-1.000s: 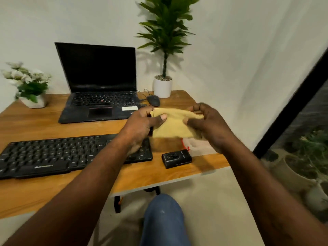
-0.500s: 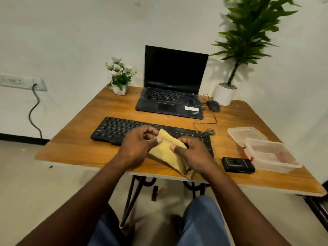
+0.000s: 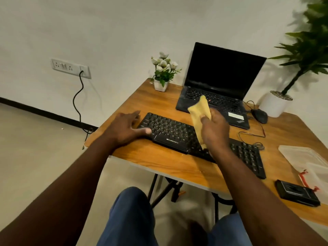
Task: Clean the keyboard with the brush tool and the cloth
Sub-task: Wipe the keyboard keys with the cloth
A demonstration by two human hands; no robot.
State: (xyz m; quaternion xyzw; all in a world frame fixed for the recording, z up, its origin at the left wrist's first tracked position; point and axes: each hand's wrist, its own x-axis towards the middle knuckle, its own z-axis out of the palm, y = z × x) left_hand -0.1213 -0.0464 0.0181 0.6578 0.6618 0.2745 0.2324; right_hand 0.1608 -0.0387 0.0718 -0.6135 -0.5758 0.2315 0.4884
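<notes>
A black keyboard (image 3: 174, 134) lies slantwise across the wooden table (image 3: 177, 164). My right hand (image 3: 215, 130) grips a folded yellow cloth (image 3: 199, 110) above the keyboard's middle, and the cloth sticks up past the fingers. My left hand (image 3: 126, 127) rests with spread fingers at the keyboard's left end, thumb on the near keys. A small black case (image 3: 297, 192) sits near the table's front right corner; whether it is the brush tool I cannot tell.
An open black laptop (image 3: 220, 86) stands behind the keyboard, with a mouse (image 3: 260, 115) and loose cable to its right. A flower pot (image 3: 162, 75) and a potted plant (image 3: 276, 105) line the back. Clear plastic containers (image 3: 305, 160) sit at the right edge.
My left hand has let go of the cloth and moved to the keyboard's left end. My right hand now holds the cloth alone, higher over the keyboard. The camera has swung left.
</notes>
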